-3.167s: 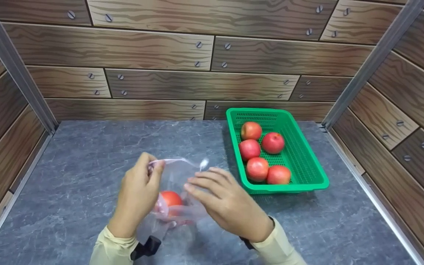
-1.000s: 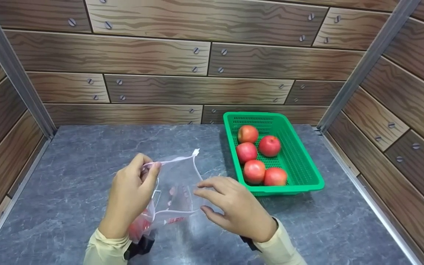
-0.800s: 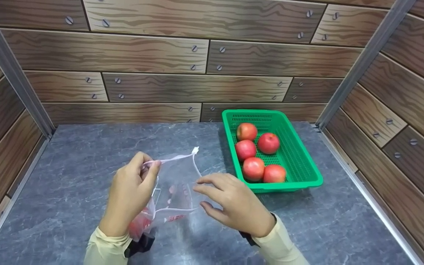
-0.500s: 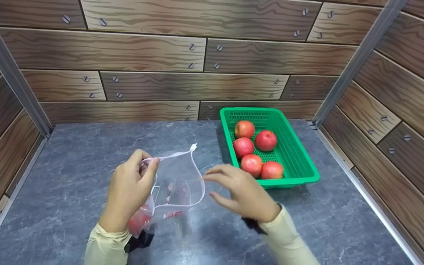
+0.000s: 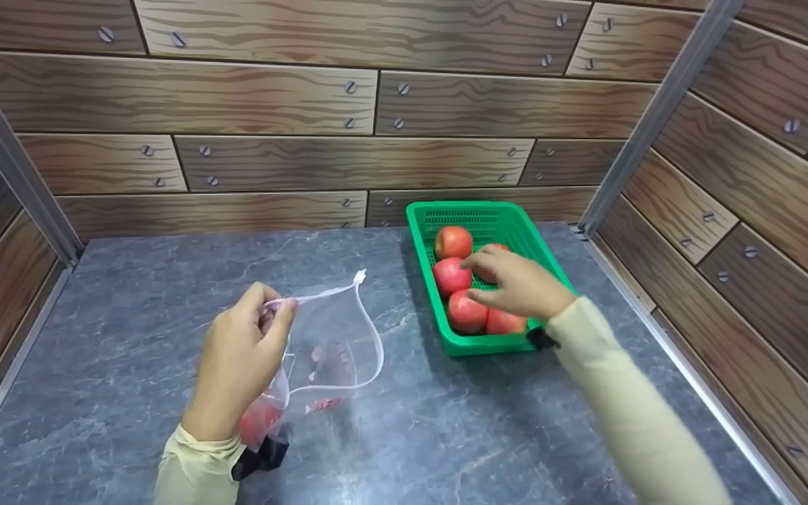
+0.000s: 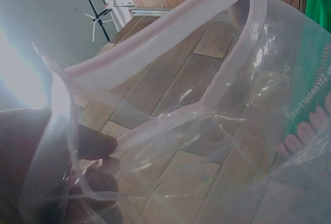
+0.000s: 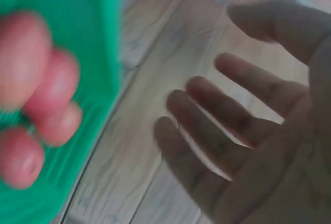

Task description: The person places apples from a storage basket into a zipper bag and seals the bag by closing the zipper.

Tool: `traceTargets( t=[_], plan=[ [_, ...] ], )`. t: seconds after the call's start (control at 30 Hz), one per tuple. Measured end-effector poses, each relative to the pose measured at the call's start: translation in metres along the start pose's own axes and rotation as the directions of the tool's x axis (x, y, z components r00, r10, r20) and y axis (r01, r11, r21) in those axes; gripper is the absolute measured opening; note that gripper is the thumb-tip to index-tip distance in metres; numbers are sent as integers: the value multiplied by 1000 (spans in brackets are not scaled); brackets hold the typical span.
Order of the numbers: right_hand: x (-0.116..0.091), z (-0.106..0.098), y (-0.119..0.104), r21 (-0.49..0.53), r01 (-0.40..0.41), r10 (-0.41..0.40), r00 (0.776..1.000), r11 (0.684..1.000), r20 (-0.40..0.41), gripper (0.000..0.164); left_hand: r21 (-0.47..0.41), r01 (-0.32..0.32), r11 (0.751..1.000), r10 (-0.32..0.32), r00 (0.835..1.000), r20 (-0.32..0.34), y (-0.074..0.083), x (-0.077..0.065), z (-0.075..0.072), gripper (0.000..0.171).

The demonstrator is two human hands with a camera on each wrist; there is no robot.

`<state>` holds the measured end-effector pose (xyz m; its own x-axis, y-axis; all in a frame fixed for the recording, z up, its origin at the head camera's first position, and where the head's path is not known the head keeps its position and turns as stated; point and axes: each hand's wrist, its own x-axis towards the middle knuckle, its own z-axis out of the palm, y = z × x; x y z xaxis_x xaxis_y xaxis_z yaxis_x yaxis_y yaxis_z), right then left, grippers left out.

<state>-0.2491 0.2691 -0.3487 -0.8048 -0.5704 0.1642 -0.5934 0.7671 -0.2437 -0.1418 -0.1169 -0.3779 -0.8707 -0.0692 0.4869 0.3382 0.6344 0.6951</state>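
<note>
My left hand (image 5: 236,354) pinches the rim of a clear zip bag (image 5: 327,333) between thumb and fingers. The bag's pale pink zip edge gapes wide, with a white slider (image 5: 360,277) at its upper corner and red print lower down. A red apple (image 5: 258,419) shows through the plastic at lower left, beside the left wrist. Over the green basket (image 5: 485,344) reaches my right hand (image 5: 520,284), holding nothing, its fingers spread above several red apples (image 5: 452,275); it partly covers the apple at the right (image 5: 492,270). In the right wrist view the fingers (image 7: 222,115) are loosely bent.
The basket stands at the back right of a grey marbled tabletop (image 5: 165,294). Wood-patterned walls (image 5: 271,161) close off the back and sides, with metal posts (image 5: 656,126) at the corners. Black wrist mounts sit on both wrists.
My right hand has left the bag's mouth and moved right and up over the basket. The left hand keeps its pinch; the bag, earlier narrower with the apple in its middle, now gapes wide.
</note>
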Motion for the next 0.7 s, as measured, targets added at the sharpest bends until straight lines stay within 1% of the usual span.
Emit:
traceTargets(
  t=[0.07, 0.1, 0.17, 0.23, 0.27, 0.3, 0.33, 0.4, 0.43, 0.47, 0.5, 0.53, 0.57, 0.6, 0.63, 0.67, 0.7],
  plan=[
    [7, 0, 14, -28, -52, 55, 993, 998, 105, 40, 3, -2, 1000, 2, 1000, 7, -1, 1, 1, 16],
    [10, 0, 19, -42, -74, 80, 983, 996, 163, 38, 4, -3, 1000, 3, 1000, 8, -2, 1, 1, 16],
    [17, 1, 29, -70, -93, 109, 955, 993, 277, 37, 5, -7, 1000, 7, 1000, 7, -3, 2, 2, 16],
    [23, 0, 35, -93, -118, 145, 910, 989, 389, 35, 3, -8, 1000, 8, 1000, 6, -4, 3, 3, 16],
    [26, 0, 38, -109, -141, 175, 882, 984, 438, 36, 2, -6, 1000, 6, 1000, 6, -4, 3, 3, 16],
    [29, 0, 40, -127, -171, 211, 851, 977, 480, 40, 1, -5, 1000, 5, 1000, 4, -5, 3, 3, 16],
    [31, -1, 42, -146, -210, 255, 819, 967, 513, 48, 0, -4, 1000, 4, 1000, 2, -5, 3, 3, 16],
    [35, -1, 45, -193, -337, 386, 732, 921, 561, 63, -6, -2, 1000, 2, 1000, -2, -6, 2, 3, 16],
    [37, 0, 47, -226, -371, 431, 694, 901, 577, 71, -7, -1, 1000, 1, 1000, -3, -6, 2, 3, 15],
    [38, 1, 49, -262, -394, 469, 654, 881, 593, 74, -8, -1, 1000, 1, 1000, -4, -6, 2, 3, 15],
    [40, 3, 49, -289, -408, 496, 622, 866, 606, 76, -9, -2, 1000, 2, 1000, -4, -6, 2, 3, 15],
    [41, 5, 51, -312, -408, 509, 596, 858, 621, 71, -10, -3, 1000, 3, 1000, -4, -6, 2, 3, 15],
    [42, 7, 51, -336, -396, 516, 573, 855, 637, 63, -10, -4, 1000, 4, 1000, -4, -6, 2, 3, 15],
    [43, 9, 53, -356, -350, 498, 566, 867, 656, 53, -10, -6, 1000, 6, 1000, -4, -5, 2, 3, 15],
    [43, 11, 54, -372, -312, 486, 566, 874, 666, 44, -9, -8, 1000, 8, 1000, -4, -5, 2, 3, 15],
    [43, 12, 54, -374, -304, 482, 562, 876, 672, 38, -7, -10, 1000, 10, 1000, -3, -5, 3, 3, 15],
    [43, 12, 55, -369, -305, 479, 562, 878, 674, 35, -6, -12, 1000, 12, 1000, -1, -4, 4, 3, 15]
  ],
)
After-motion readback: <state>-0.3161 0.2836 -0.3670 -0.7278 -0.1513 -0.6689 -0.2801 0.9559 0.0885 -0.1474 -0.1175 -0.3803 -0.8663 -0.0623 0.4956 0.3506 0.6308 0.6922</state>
